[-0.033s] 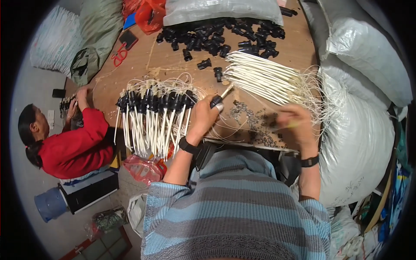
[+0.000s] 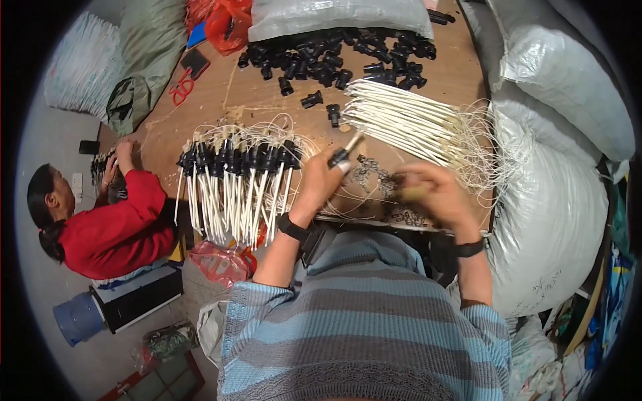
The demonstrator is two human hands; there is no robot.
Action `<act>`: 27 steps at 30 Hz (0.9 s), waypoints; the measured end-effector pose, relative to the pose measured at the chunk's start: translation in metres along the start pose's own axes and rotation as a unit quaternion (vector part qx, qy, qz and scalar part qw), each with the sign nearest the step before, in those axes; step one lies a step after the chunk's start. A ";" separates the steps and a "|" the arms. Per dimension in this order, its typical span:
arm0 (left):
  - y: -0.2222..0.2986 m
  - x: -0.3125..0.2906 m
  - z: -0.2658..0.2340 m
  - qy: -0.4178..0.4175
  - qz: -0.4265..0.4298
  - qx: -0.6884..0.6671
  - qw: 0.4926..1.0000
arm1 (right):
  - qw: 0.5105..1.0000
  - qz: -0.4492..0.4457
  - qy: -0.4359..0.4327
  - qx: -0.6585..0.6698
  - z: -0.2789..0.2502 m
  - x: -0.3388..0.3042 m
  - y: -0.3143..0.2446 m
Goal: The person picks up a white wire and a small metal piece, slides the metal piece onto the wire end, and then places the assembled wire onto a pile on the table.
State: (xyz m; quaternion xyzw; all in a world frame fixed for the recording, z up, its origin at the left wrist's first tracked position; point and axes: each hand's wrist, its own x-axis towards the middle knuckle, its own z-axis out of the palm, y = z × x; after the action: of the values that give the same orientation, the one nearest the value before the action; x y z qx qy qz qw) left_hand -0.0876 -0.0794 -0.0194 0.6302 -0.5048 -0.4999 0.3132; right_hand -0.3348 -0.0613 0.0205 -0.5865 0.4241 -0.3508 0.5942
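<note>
My left hand (image 2: 321,180) is closed around a black plastic lamp-holder-like fitting (image 2: 339,157), with a pale rod end (image 2: 354,141) sticking out at its far side. Smeared by motion, my right hand (image 2: 436,195) hovers over small dark metal clips (image 2: 366,175) scattered near the table's front edge. Something yellowish shows at its fingers, too blurred to name. Left of my left hand lies a row of black fittings with white rods and thin wires (image 2: 234,190). A stack of white rods with loose wires (image 2: 404,117) lies beyond my right hand.
Many loose black fittings (image 2: 297,63) lie at the back by a white sack (image 2: 341,20). Red-handled scissors (image 2: 180,90) and a red bag (image 2: 229,30) are at the far left. Large white sacks (image 2: 548,220) crowd the right edge. A co-worker in a red top (image 2: 114,224) sits at left.
My right hand has moved left and slightly lower, over the clips. My left hand keeps hold of the black fitting and has shifted only slightly.
</note>
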 end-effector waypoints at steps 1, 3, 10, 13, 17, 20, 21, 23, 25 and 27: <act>-0.016 0.004 0.012 -0.029 0.018 -0.120 0.992 | 0.976 -0.062 -0.054 -0.203 0.017 0.010 0.007; 0.006 -0.002 0.026 -0.071 -0.015 -0.111 0.991 | 0.903 -0.146 0.037 -0.401 0.047 0.018 0.042; 0.006 -0.005 0.011 -0.038 0.074 0.149 0.985 | 0.930 -0.112 0.085 -0.340 0.048 0.013 0.043; -0.008 -0.004 0.010 -0.006 0.232 0.247 0.941 | 0.902 -0.125 0.119 -0.395 0.044 0.016 0.045; -0.011 -0.006 0.014 0.029 0.301 0.259 0.917 | 0.895 -0.133 0.154 -0.396 0.041 0.017 0.044; -0.004 -0.009 0.011 -0.020 0.264 0.262 0.928 | 0.890 -0.132 0.157 -0.406 0.040 0.017 0.047; -0.002 -0.010 0.012 -0.021 0.264 0.262 0.928 | 0.891 -0.131 0.157 -0.406 0.040 0.018 0.048; -0.001 -0.011 0.014 -0.043 0.256 0.262 0.929 | 0.891 -0.128 0.135 -0.415 0.041 0.018 0.052; -0.001 -0.012 0.017 -0.044 0.275 0.250 0.927 | 0.893 -0.133 0.122 -0.413 0.042 0.018 0.056; -0.001 -0.012 0.018 -0.046 0.295 0.240 0.924 | 0.895 -0.139 0.110 -0.410 0.044 0.017 0.058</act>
State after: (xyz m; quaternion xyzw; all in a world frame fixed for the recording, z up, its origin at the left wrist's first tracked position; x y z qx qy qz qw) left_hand -0.1045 -0.0655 -0.0224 0.4854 -0.7864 -0.2772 0.2629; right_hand -0.2925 -0.0552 -0.0405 -0.7885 0.5074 -0.2874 0.1955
